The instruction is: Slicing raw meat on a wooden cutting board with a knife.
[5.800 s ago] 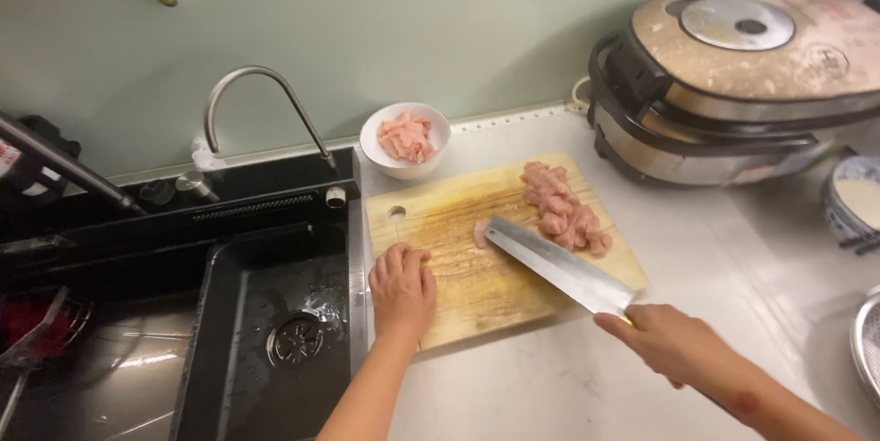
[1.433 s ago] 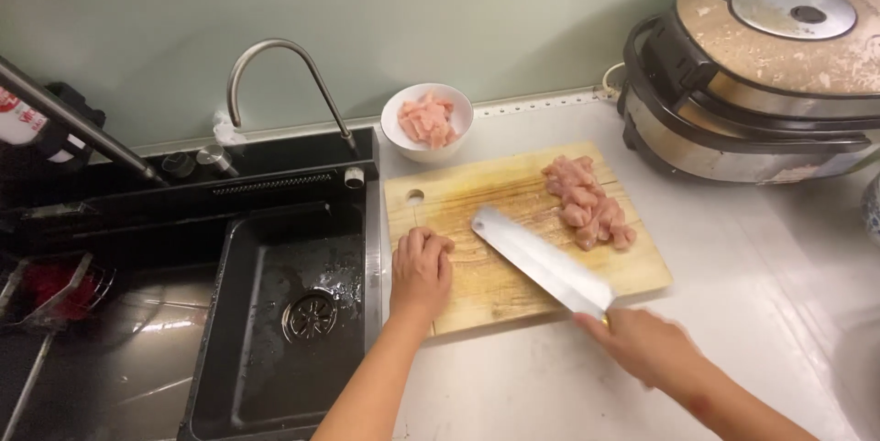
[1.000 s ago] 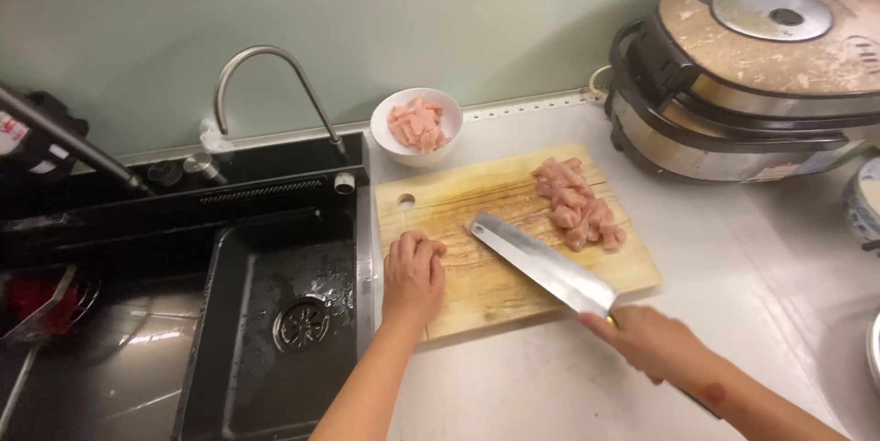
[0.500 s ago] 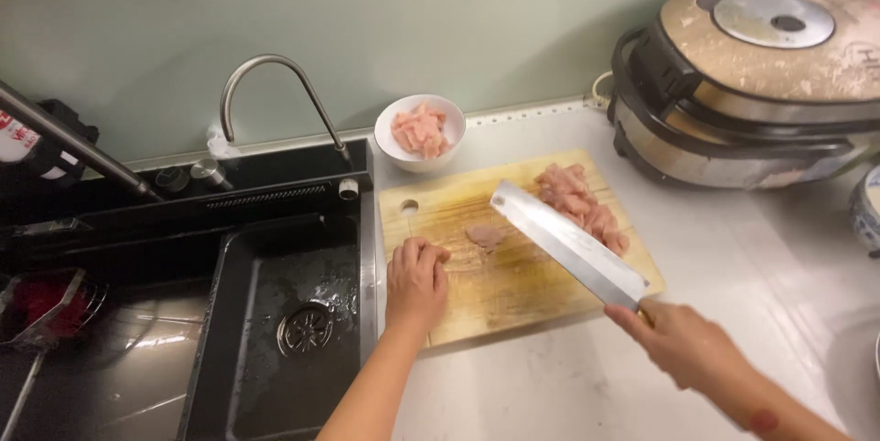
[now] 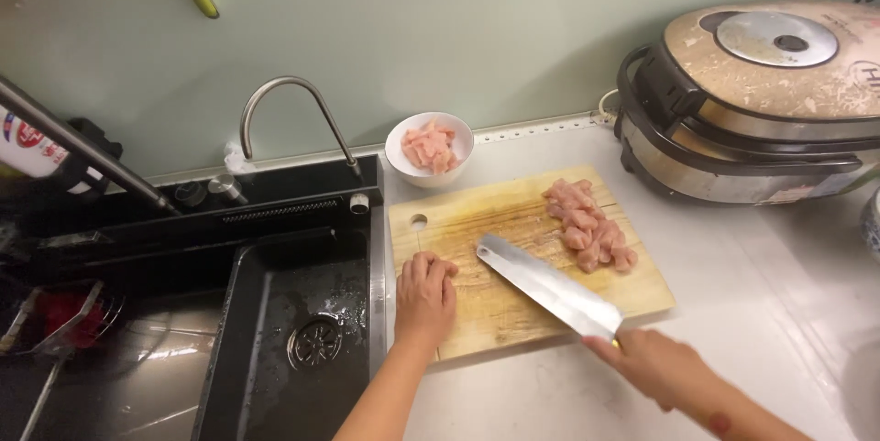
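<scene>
Two risks I see: right hand (image 5: pixel 653 369) gripping the cleaver (image 5: pixel 550 287), blade near flat left hand (image 5: pixel 424 299); a slip cuts fingers

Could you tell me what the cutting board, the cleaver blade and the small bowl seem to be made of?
The cutting board looks like pale wood, matte, with visible grain and scoring. The cleaver blade looks like steel: grey with a bright sheen. The small bowl is glossy white, probably ceramic, though plastic cannot be ruled out.
</scene>
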